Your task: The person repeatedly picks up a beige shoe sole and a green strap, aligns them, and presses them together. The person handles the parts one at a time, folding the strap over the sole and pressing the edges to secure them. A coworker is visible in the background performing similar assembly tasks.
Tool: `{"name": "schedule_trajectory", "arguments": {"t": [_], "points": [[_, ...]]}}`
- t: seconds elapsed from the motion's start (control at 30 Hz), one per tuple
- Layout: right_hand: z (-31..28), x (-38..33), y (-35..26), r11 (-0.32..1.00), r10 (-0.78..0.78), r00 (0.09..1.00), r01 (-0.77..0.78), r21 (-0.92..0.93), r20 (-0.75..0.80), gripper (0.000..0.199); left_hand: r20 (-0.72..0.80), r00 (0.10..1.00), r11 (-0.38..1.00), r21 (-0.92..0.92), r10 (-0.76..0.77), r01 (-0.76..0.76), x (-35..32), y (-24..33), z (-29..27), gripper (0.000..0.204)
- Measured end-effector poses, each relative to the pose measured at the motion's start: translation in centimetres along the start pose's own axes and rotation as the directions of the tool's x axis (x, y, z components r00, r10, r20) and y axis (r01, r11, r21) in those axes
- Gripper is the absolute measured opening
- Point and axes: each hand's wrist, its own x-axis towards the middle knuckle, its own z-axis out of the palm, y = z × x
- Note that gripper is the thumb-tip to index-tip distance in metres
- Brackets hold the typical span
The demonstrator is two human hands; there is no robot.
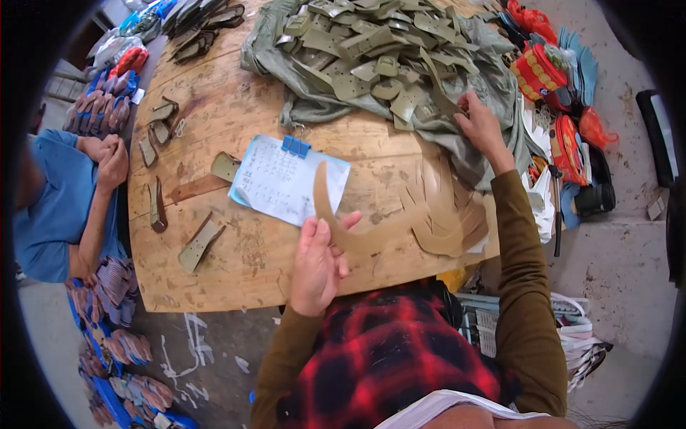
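My left hand (319, 264) is closed on a thin tan curved strip (324, 194), pinched between thumb and fingers above the near part of the wooden table. The strip bends round to the right, toward a stack of similar tan curved pieces (444, 236). At the far right my right hand (480, 123) is closed on a long olive-green cut piece (437, 84). That piece tilts up against a heap of olive-green cut pieces (371, 50) with small holes. The heap lies on a grey-green woven sack (275, 50).
A written sheet (275, 179) with a blue binder clip (295, 146) lies mid-table. Several small olive and brown pieces (201, 242) are scattered left. A person in a blue shirt (61, 207) sits at the left edge. Red bags (537, 68) and white material (541, 207) crowd the right edge.
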Motion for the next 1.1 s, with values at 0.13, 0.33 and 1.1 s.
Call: {"name": "schedule_trajectory", "arguments": {"t": [0.13,0.33,1.1], "points": [[-1.7,-3.4,0.3,0.998,0.059,0.995,-0.062,-0.025,-0.086,0.036,-0.106,0.994,1.000,-0.005,0.000,-0.001,0.6,-1.4,3.4,0.021],[-5.8,-12.1,-9.2,0.179,0.273,0.946,-0.230,0.956,0.176,0.036,-0.047,0.994,0.970,-0.228,-0.100,0.087,0.4,-2.0,3.4,0.037],[-4.1,-17.6,-15.7,0.628,-0.387,0.922,0.278,0.727,-0.018,0.041,0.000,0.969,0.966,-0.075,-0.249,0.248,-1.0,-3.6,4.7,0.043]]}}
